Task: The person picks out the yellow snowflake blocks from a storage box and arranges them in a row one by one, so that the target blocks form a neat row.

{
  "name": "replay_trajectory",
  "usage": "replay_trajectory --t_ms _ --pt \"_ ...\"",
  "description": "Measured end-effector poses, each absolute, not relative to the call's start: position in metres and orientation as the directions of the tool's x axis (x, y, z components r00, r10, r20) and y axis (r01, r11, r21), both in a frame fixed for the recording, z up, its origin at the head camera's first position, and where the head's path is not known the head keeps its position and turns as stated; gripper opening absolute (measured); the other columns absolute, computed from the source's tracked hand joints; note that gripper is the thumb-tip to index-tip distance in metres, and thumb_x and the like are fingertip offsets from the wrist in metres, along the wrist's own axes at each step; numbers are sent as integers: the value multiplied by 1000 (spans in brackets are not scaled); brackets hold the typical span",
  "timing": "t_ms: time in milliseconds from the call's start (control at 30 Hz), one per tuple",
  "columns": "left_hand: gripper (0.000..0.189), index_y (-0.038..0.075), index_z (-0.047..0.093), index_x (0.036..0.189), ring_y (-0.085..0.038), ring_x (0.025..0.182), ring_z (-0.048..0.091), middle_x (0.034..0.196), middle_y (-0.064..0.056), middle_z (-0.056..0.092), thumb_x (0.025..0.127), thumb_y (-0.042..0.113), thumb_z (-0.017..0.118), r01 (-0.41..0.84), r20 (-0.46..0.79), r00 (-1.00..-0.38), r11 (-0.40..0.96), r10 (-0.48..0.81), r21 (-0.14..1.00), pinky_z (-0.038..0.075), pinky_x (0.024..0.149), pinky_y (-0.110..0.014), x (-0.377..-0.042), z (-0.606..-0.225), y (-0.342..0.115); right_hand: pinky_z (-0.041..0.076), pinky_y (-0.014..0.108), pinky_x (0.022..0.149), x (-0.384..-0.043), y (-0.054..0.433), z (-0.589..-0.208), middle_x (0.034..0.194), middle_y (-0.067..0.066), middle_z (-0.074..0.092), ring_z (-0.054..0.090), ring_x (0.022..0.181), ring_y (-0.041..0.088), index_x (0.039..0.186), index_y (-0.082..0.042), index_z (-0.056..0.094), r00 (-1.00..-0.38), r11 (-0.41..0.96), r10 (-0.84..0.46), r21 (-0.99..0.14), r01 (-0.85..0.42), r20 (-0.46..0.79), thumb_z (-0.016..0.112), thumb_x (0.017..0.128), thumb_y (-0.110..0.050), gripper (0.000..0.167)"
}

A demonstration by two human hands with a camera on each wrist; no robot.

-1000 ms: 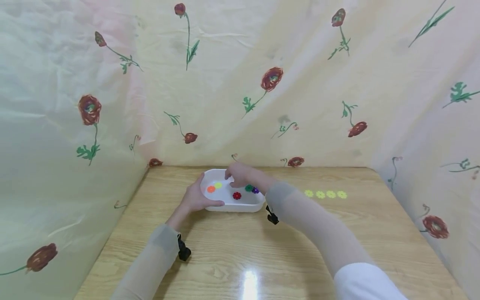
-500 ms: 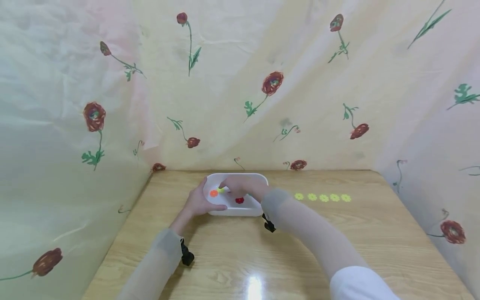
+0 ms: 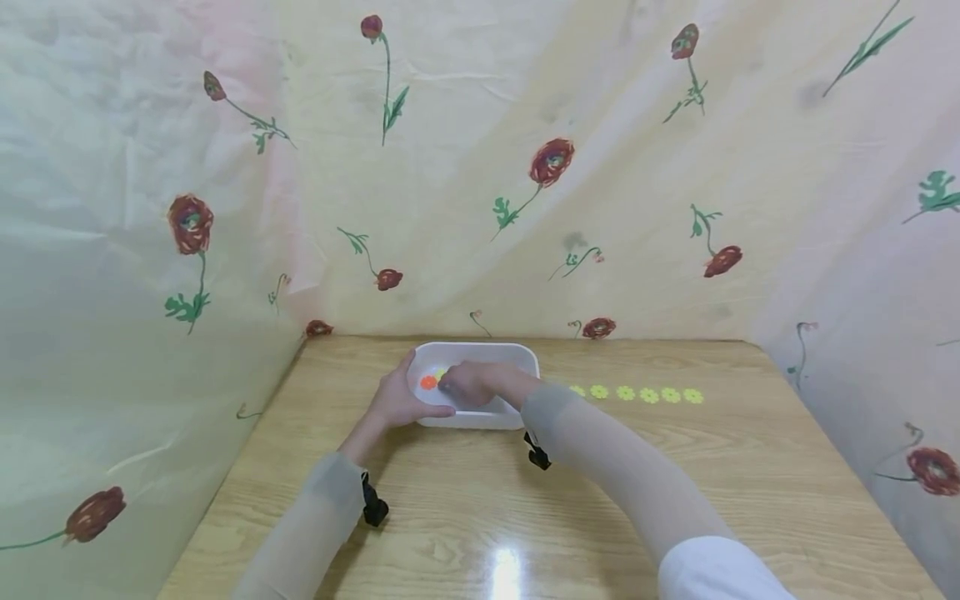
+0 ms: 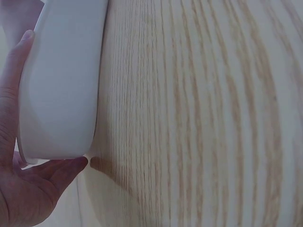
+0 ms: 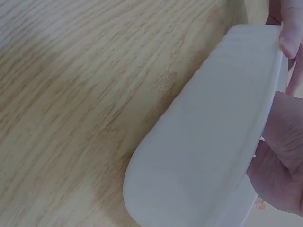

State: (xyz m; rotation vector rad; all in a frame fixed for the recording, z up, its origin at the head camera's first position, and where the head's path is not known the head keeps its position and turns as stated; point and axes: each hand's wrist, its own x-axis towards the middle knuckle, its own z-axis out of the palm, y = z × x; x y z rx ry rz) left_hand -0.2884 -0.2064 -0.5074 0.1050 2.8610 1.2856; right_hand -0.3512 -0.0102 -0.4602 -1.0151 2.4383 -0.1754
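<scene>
A white plastic tray [image 3: 480, 422] with rounded corners stands on the wooden table. My left hand [image 3: 397, 402] grips its left end, thumb along the near rim; the left wrist view shows the fingers against the tray's end wall. Inside the tray is my right hand [image 3: 476, 383], fingers bent down toward the bottom. Close to those fingertips lie an orange flower-shaped piece [image 3: 428, 382] and a partly covered yellow flower-shaped piece [image 3: 441, 374]. Whether the right fingers pinch a piece is hidden. The tray wall blocks the fingertips in the right wrist view.
Several yellow flower-shaped pieces [image 3: 648, 396] lie in a row on the table to the tray's right. The right forearm partly covers the row's left end. Flower-printed cloth [image 3: 465, 167] hangs behind the table and along both sides.
My right hand has moved left and lower inside the tray, and now covers the red, green and purple pieces. More of the yellow row shows beside the arm. The left hand keeps its grip.
</scene>
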Motion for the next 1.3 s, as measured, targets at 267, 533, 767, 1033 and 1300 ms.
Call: replay_trajectory --t_ms 267,533,767,1033,1300 --pt "140 6 19 170 -38 139 56 162 -24 47 66 54 100 70 38 -997 665 62 744 50 115 -56 -288 -504 -204 49 38 116 -356 -12 -467 133 10 72 65 128 27 138 -9 70 -557 605 -790 -184 -775 -256 72 96 -7 42" --pt "142 5 19 170 -36 138 56 160 -25 48 64 55 100 78 50 -997 677 61 732 49 115 -54 -291 -506 -204 56 35 107 -360 -6 -477 115 6 79 72 114 23 112 -9 80 -584 610 -793 -217 -762 -174 77 87 1 27" --pt "144 7 20 170 -36 138 56 160 -23 49 62 56 101 74 45 -997 678 61 732 48 116 -54 -291 -507 -204 56 34 102 -362 -2 -479 106 4 77 69 104 20 107 -10 79 -586 608 -793 -254 -752 -165 79 82 2 28" --pt "140 6 19 170 -36 139 55 162 -22 48 66 53 100 64 35 -998 674 57 736 49 116 -55 -291 -507 -203 57 35 101 -367 -3 -467 114 3 72 65 105 17 107 -11 78 -603 623 -781 -257 -739 -160 80 86 -3 23" --pt "136 8 19 170 -37 140 54 162 -22 47 68 47 101 50 22 -998 673 51 738 47 118 -57 -289 -507 -203 57 38 100 -373 5 -456 114 3 72 65 104 18 109 -10 77 -629 656 -754 -288 -698 -192 82 89 -8 21"
